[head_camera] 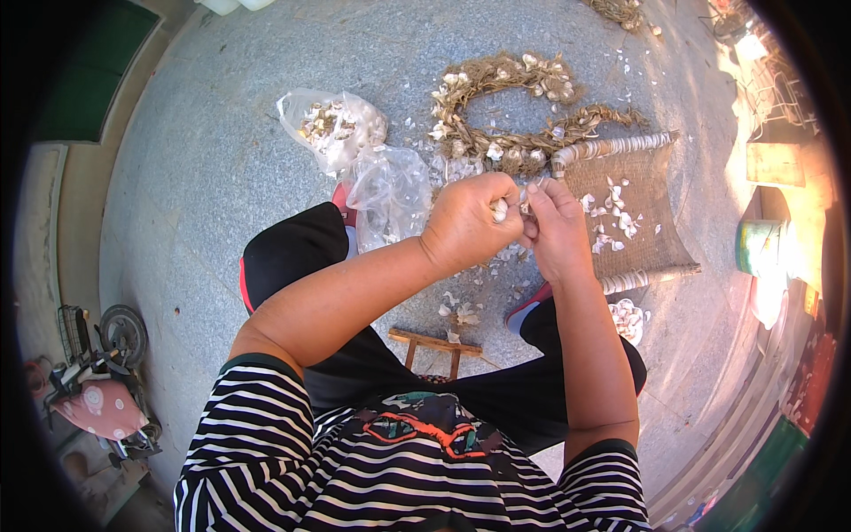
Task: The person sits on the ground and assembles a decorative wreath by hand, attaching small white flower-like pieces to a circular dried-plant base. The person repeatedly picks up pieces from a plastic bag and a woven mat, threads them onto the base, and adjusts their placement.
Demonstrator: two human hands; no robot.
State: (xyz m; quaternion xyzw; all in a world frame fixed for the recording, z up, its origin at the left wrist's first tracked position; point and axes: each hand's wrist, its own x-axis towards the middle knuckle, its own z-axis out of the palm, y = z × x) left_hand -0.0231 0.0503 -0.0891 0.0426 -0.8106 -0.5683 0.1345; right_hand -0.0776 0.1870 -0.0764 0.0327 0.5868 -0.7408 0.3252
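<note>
My left hand [473, 216] is curled around white garlic [498, 210], part of which shows between its fingers. Close against it, my right hand [557, 223] pinches a small piece of garlic or its skin between thumb and fingers; the fingers hide most of it. Beyond the hands, a braided string of garlic bulbs [459, 143] curves over the stone floor. Loose cloves [625, 223] and bits of skin lie on a woven mat with wrapped ends [648, 176] at the right. A bowl of garlic cloves [627, 320] stands beside my right knee.
Left of the braid lie a clear plastic bag with garlic pieces [339, 126] and another crumpled clear bag [392, 189]. Garlic skins are scattered over the floor, by a wooden stool's edge [435, 341]. A bucket [761, 247] is at the right, a parked two-wheeler [103, 399] at the far left.
</note>
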